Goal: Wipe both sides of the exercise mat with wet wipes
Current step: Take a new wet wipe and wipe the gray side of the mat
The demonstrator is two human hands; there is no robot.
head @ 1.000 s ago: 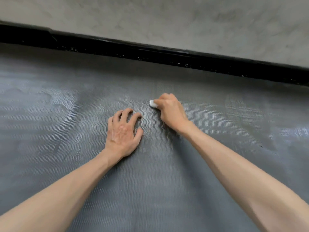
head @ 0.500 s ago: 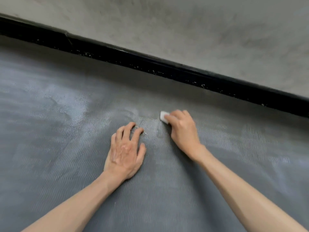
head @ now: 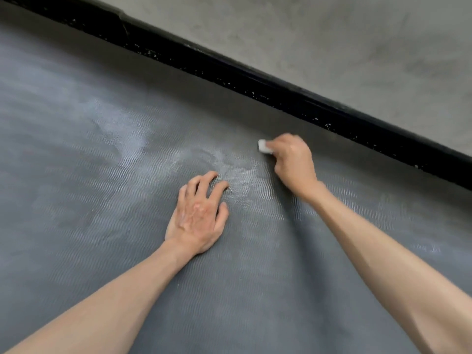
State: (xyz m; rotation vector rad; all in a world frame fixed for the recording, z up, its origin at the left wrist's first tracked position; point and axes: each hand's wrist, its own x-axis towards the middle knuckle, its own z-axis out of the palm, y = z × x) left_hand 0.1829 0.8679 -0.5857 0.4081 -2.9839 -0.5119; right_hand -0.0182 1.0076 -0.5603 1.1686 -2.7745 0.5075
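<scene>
Dark grey rubbery exercise mat [head: 102, 251] lay flat and filled most of the head view, its far edge running up to a glossy black baseboard strip [head: 255, 80] speckled with white flecks. Mat surface was embossed with fine wavy ribs all over. Pale wet-looking sheen [head: 132, 139] streaked across the middle, from the left of the view toward the hands; the near part looked duller and more even. Small white folded wet wipe [head: 263, 146] sat on the mat near the far edge, just short of the strip. Right hand [head: 293, 162] had its grip curled round the wipe, pinching it at the fingertips and holding it down on the mat, with only the left end of the wipe showing. Left hand [head: 198, 218] was palm down on the mat just beside and nearer than the right, grip spread, fingers arched, tips touching the surface, holding nothing. Mottled grey concrete-look wall [head: 332, 34] rose above the strip. Both forearms were bare.
</scene>
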